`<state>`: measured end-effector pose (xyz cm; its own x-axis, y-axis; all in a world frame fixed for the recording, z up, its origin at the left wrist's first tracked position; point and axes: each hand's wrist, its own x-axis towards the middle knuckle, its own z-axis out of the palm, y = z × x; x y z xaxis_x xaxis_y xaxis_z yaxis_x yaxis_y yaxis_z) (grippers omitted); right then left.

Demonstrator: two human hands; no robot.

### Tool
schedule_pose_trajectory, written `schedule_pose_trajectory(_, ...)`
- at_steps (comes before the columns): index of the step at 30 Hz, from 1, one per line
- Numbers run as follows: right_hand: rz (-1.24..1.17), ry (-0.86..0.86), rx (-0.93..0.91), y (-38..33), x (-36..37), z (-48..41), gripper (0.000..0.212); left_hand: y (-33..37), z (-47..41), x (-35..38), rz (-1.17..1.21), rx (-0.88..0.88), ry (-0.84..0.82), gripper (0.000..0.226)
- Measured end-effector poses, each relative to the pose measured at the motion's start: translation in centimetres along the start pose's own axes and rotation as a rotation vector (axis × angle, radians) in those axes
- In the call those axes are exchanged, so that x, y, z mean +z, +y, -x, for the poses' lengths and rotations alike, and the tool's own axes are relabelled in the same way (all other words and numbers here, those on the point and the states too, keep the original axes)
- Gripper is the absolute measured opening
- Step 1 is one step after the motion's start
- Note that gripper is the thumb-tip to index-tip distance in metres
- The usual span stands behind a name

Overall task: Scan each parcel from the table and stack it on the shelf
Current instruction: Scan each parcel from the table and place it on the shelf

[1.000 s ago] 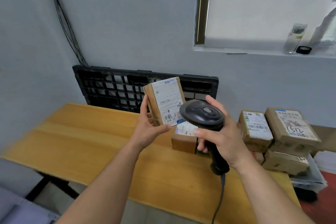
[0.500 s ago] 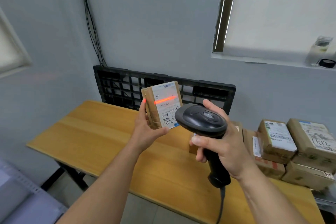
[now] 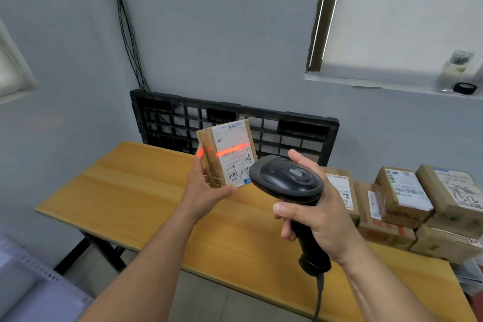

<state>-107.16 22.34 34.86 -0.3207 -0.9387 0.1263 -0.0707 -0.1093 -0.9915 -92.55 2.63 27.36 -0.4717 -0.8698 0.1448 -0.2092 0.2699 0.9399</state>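
My left hand holds a small brown parcel upright above the wooden table, its white label facing me. A red scan line crosses the upper part of the label and touches my fingertip. My right hand grips a black barcode scanner by its handle, head aimed at the parcel from the right. Several more labelled cardboard parcels are piled at the table's right end.
A black plastic pallet leans against the wall behind the table. Cables run down the wall at the left. A window ledge at upper right carries a bottle. A grey metal shelf edge shows at lower left.
The view has swung left, so the parcel pile sits further right. The red scan line came on half a second ago and stays on the label. Both hands keep their hold.
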Motion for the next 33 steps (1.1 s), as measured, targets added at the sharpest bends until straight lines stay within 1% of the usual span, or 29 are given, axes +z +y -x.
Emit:
schedule_pose_trajectory(5, -0.002, 0.035, 0.014, 0.5, 1.7, 0.6, 0.097, -1.1, 0.1, -1.2, -0.001, 0.028, -0.001, 0.12)
schedule_pose_trajectory(9, -0.007, 0.049, 0.019, 0.7, 3.1, 1.1, 0.097, -2.0, 0.4, -2.3, 0.007, -0.003, -0.021, 0.123)
schedule_pose_trajectory(13, -0.024, 0.044, 0.031, 0.9, 4.3, 1.8, 0.099, -2.3, 1.0, -3.7, 0.007, -0.027, -0.001, 0.126)
schedule_pose_trajectory(19, -0.037, -0.022, 0.04, 0.8, 5.9, 2.4, 0.096, -2.9, 2.4, -6.0, 0.004, -0.042, 0.054, 0.126)
schedule_pose_trajectory(24, -0.063, -0.097, 0.075, 1.5, 6.9, 2.7, 0.1, -3.5, 3.8, -8.0, 0.034, -0.051, 0.119, 0.126)
schedule_pose_trajectory(29, -0.08, -0.161, 0.098, 1.7, 7.6, 3.4, 0.097, -3.0, 6.5, -9.6, -0.011, -0.128, 0.187, 0.128)
schedule_pose_trajectory(33, -0.083, -0.202, 0.103, 1.8, 7.8, 4.2, 0.094, -2.8, 8.6, -10.5, -0.068, -0.149, 0.252, 0.126)
